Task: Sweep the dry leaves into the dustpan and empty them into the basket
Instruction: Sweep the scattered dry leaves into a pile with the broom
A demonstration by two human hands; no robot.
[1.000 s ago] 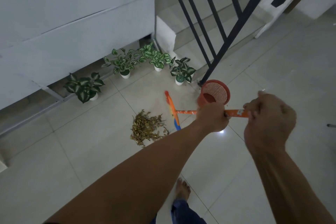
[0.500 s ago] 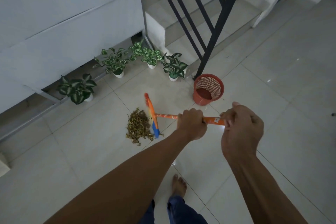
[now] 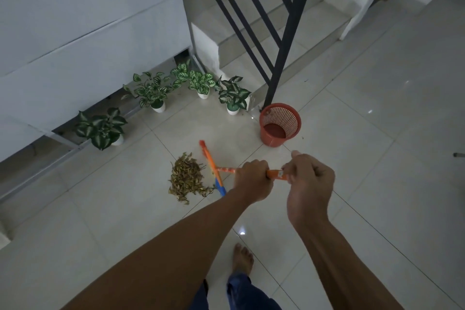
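Closer than a second ago, the broom [image 3: 212,168] now rests its orange-and-blue head against the right edge of the dry leaves [image 3: 187,178], heaped mid-frame on the tiled floor [image 3: 377,184]. I see both hands clenched round its orange handle, left hand [image 3: 253,178] ahead of right hand [image 3: 308,181]. The red mesh basket [image 3: 280,124] stands upright above them, beside the railing post [image 3: 284,53].

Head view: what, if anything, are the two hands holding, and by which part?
Both grip the broom by its orange handle: the left hand lower down, the right hand nearer its top end.
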